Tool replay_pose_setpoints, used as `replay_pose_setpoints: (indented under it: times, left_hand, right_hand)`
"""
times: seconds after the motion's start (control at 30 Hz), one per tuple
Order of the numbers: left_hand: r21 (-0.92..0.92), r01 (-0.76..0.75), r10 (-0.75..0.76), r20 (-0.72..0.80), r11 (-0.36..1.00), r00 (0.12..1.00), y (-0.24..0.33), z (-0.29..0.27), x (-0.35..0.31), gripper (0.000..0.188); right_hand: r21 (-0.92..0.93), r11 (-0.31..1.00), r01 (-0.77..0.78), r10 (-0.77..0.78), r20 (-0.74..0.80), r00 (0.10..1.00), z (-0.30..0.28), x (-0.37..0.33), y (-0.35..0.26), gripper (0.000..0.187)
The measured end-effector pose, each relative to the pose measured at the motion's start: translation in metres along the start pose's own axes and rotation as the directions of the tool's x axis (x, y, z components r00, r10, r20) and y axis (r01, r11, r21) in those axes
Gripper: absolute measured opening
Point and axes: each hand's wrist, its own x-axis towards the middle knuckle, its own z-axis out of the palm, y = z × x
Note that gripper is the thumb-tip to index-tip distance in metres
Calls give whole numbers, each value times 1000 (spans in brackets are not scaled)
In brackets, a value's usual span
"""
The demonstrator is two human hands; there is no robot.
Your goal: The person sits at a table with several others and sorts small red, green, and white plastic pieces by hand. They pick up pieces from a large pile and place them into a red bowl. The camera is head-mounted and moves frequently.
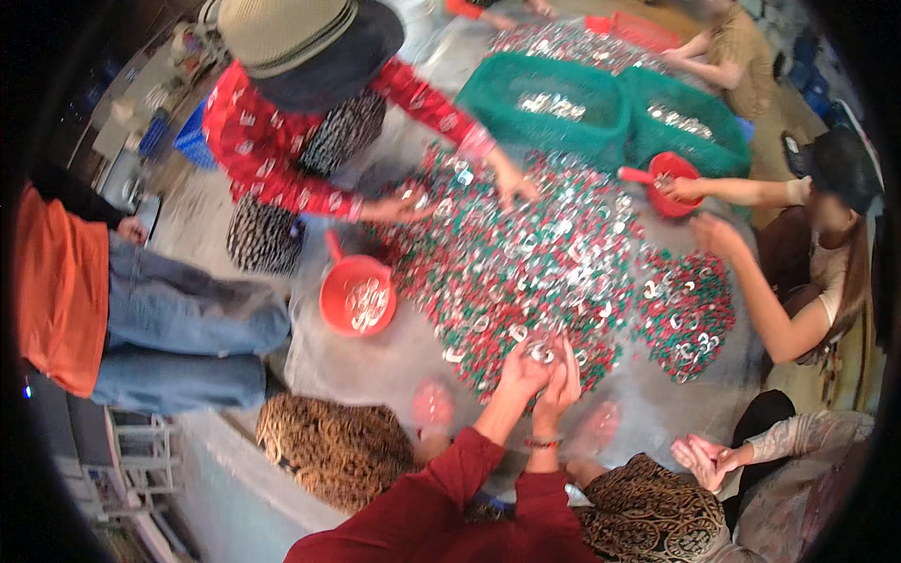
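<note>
My left hand (524, 370) and my right hand (562, 377) are cupped together at the near edge of a wide heap of small red and green pieces (526, 272). Pale, shiny ring-shaped pieces (542, 353) sit between my fingers, too small to make out fully. Many similar pale rings lie scattered through the heap. Left of my hands stands a red long-handled scoop (325, 302) with a batch of the pale pieces inside. A smaller mound (690, 328) of the same red and green mix lies to the right.
Two green mesh baskets (488, 108) (737, 155) with pale pieces stand beyond the heap. Across from me, a person in a hat (291, 42) reaches into it. At the right another person holds a red scoop (693, 204). Others sit or stand close by on both sides.
</note>
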Motion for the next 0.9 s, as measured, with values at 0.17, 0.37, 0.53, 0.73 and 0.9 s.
replay_pose_setpoints:
  times: [0.17,0.37,0.53,0.73,0.9]
  left_hand:
    - [-66,30,-18,179,997,984,32,74,59,27]
    - [679,-639,28,677,361,736,19,308,95,34]
    - [764,-563,19,588,316,809,68,314,109,34]
    - [190,-284,-235,244,-940,941,55,100,56,29]
    - [75,-74,-34,432,-994,901,44,-26,5,40]
  right_hand:
    - [404,886,-230,363,-293,884,-15,35,9,46]
    - [341,853,-395,505,-350,789,-42,34,61,48]
    - [589,707,-392,697,-488,525,-57,25,81,45]
    - [518,755,-401,653,-539,533,-72,15,96,37]
    - [61,741,-669,672,-49,739,-68,-5,126,30]
